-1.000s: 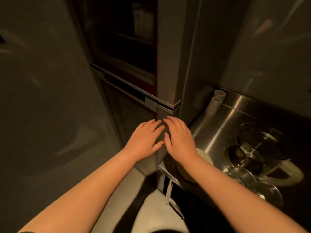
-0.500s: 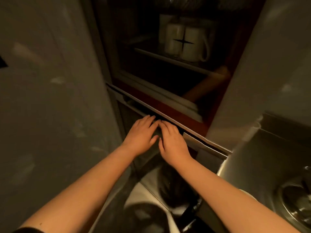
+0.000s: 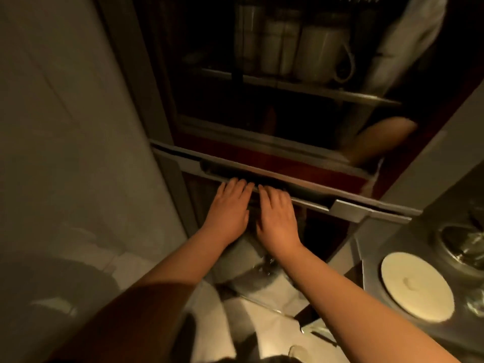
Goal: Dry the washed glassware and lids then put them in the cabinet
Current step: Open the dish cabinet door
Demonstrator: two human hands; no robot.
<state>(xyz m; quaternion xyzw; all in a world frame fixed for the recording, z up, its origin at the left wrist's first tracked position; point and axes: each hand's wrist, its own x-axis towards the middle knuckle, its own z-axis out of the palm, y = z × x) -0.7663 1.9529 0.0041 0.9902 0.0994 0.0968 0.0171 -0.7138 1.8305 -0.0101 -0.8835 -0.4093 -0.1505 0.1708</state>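
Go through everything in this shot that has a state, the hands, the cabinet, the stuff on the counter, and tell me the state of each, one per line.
Left hand: flat, fingers reaching into the recessed handle.
Right hand: flat, fingers at the same handle.
Glass-front cabinet: door looks closed; reflections on the glass.
White mugs: upright on the shelf inside.
Round white lid: lying flat on the steel counter.
Glassware: on the counter, too blurred to judge.

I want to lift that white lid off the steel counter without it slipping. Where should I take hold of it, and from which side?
Probably best by the small raised knob at the middle of the round white lid, coming straight down from above with fingers pinching it. The lid lies flat on the counter, so its rim gives little to get under.
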